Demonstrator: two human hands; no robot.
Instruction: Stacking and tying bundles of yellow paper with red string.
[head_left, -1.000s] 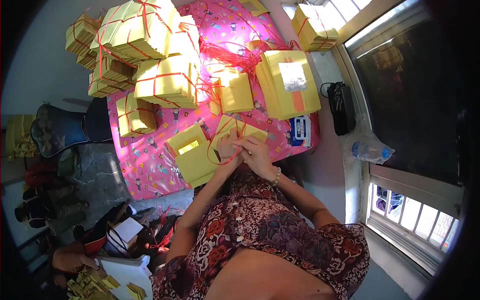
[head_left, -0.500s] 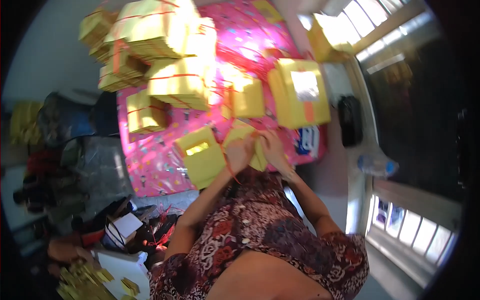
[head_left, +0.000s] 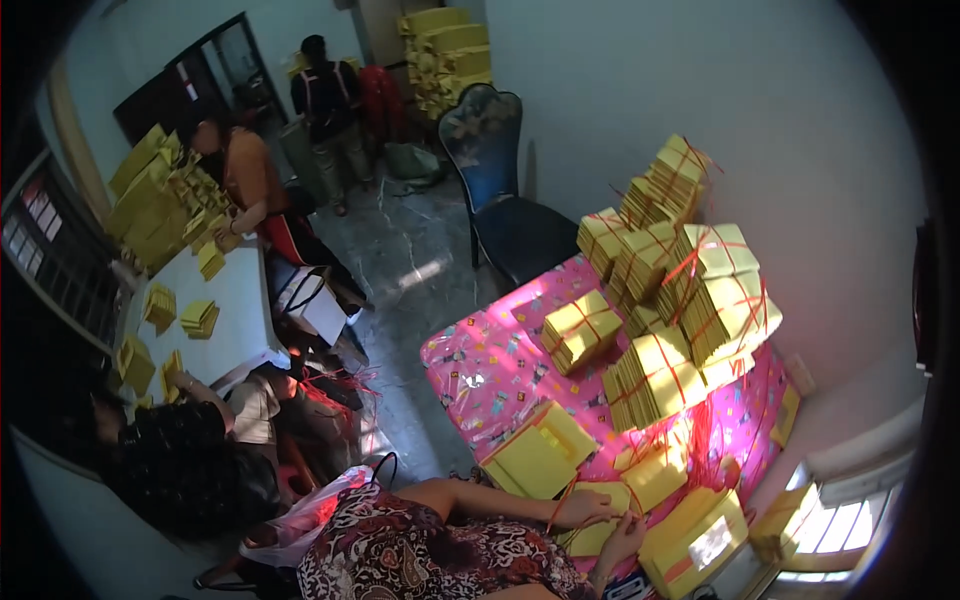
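My left hand (head_left: 588,509) and my right hand (head_left: 628,534) meet over a yellow paper bundle (head_left: 590,541) at the pink table's near edge. Their fingers are pinched close together on a thin red string (head_left: 562,508) that runs across the bundle. The fingertips partly hide where the string crosses. Just left of my hands lies another flat yellow paper stack (head_left: 538,452). Beyond them sits a yellow bundle (head_left: 654,476), and to the right a larger yellow bundle (head_left: 680,560) bears a white label.
String-tied yellow stacks (head_left: 700,300) pile up on the pink-covered table (head_left: 470,365), beside loose red strings (head_left: 703,430). A dark chair (head_left: 520,235) stands beyond. At left, two people work at a white table (head_left: 235,300); another person (head_left: 325,110) stands farther back.
The head view has swung left and up, bringing the room, the chair and other people into view. My hands stay together at the same bundle.
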